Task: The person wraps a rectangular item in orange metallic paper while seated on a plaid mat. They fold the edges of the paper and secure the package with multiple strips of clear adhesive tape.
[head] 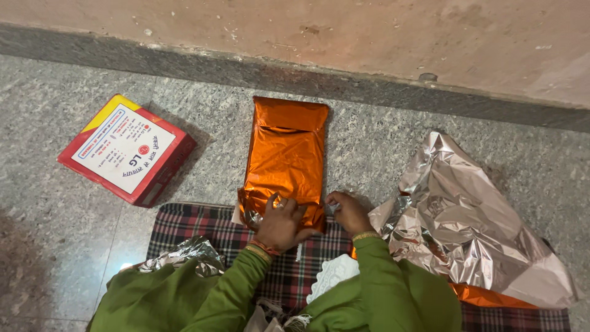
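Orange foil-wrapped parcel (286,157) lies flat on granite floor (381,154), near end overlapping plaid cloth (203,224); left hand (279,224) pressed on parcel's near end, fingers spread over fold; right hand (349,212) at parcel's near right corner, pinching foil edge (grip partly hidden); red cardboard box (128,149) left of parcel; crumpled silver foil sheet (461,221) right of parcel.

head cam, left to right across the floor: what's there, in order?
Red and yellow box → orange foil-wrapped parcel, with the left hand and then the right hand at its near end → crumpled silver foil sheet. The small foil scrap and checked cloth overlap the hands, so they are left out.
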